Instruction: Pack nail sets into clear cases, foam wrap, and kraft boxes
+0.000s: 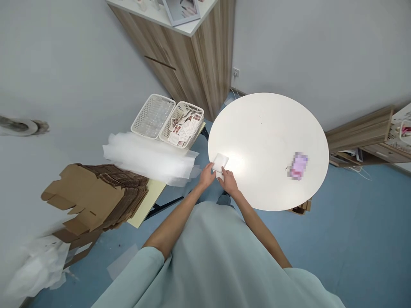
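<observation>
Left of counter (pixel 266 124): lattice plastic basket (pixel 197 133) of printed cards (pixel 183 129), translucent sheets (pixel 149 158) piled, flattened brown cardboard boxes (pixel 93 196). Pink-purple item (pixel 298 166), pixelated, on counter's right side. Counter oval in view, glossy white; floor (pixel 362 239) blue. Flat white packet (pixel 220 161) at near-left rim. Left hand (pixel 206 175), right hand (pixel 229 182) touching it, fingers part-curled; whether either grip clasps it, cannot tell.

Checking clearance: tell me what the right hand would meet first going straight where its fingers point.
Likely the flat white square piece on the round white table; the fingertips of the right hand already seem at its edge, though contact is hard to tell.
</observation>
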Demonstrator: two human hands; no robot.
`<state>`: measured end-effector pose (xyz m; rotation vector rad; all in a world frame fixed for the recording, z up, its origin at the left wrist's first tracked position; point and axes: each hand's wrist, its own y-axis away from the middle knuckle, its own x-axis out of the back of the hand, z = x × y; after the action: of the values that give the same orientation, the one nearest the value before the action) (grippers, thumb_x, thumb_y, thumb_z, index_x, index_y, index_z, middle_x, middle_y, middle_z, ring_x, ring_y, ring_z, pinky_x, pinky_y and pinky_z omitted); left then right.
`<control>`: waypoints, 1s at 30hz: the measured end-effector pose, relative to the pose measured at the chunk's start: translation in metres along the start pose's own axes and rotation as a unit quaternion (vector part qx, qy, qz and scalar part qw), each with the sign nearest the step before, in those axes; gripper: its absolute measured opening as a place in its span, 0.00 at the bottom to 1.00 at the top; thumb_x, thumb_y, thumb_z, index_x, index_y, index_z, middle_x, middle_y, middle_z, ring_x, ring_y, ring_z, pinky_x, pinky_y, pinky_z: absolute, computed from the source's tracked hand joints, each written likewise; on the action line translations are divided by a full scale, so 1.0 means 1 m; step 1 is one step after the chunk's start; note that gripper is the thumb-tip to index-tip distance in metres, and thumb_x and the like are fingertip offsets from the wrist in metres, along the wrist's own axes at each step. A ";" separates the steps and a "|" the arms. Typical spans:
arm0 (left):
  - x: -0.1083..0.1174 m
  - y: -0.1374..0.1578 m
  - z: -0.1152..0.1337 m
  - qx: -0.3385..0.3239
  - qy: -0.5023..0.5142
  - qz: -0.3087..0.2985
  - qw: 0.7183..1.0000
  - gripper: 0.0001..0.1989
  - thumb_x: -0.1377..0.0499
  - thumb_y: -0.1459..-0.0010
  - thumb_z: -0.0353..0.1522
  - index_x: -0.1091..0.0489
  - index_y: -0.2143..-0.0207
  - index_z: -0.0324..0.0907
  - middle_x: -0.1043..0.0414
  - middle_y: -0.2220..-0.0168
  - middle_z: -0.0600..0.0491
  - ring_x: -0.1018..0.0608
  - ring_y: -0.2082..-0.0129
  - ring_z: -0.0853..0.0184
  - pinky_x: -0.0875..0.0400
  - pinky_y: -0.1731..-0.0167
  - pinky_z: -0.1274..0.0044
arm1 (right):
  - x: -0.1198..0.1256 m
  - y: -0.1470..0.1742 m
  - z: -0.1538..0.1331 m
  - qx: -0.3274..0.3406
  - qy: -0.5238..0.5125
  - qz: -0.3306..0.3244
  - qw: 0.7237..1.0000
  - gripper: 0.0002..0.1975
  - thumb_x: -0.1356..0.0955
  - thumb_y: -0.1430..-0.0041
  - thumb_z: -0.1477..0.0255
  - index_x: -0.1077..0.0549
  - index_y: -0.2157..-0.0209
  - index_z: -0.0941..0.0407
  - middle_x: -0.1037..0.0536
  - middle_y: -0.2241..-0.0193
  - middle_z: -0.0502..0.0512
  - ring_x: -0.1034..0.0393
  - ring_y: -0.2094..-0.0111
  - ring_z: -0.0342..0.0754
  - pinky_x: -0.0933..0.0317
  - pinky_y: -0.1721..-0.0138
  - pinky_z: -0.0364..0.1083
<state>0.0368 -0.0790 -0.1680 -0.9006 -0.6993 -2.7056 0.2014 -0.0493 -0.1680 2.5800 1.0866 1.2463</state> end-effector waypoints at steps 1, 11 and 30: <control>0.002 0.000 0.000 -0.006 0.003 -0.002 1.000 0.28 0.43 0.37 0.28 0.31 0.34 0.40 0.35 0.29 0.41 0.33 0.29 0.54 0.40 0.28 0.61 | -0.001 0.002 -0.001 -0.001 -0.007 0.011 1.000 0.33 0.36 0.28 0.67 0.44 0.26 0.60 0.24 0.49 0.66 0.33 0.45 0.62 0.33 0.43 0.58; 0.094 0.070 -0.036 -0.115 0.075 0.025 0.990 0.20 0.42 0.32 0.35 0.27 0.40 0.46 0.31 0.32 0.47 0.30 0.32 0.56 0.35 0.32 0.61 | -0.014 0.039 -0.070 0.017 -0.072 0.133 0.988 0.29 0.35 0.30 0.60 0.33 0.32 0.56 0.21 0.52 0.64 0.27 0.53 0.58 0.27 0.53 0.57; 0.303 0.235 -0.306 0.059 -0.067 0.236 0.968 0.17 0.46 0.33 0.40 0.23 0.48 0.47 0.21 0.49 0.41 0.22 0.45 0.46 0.29 0.42 0.58 | -0.152 0.036 -0.327 0.198 0.013 -0.029 0.980 0.19 0.34 0.28 0.62 0.24 0.41 0.51 0.20 0.50 0.59 0.26 0.49 0.54 0.26 0.54 0.50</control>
<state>-0.2812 -0.4481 -0.1105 -1.0702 -0.5745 -2.1798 -0.0744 -0.2450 -0.0370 2.7844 1.5430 1.1526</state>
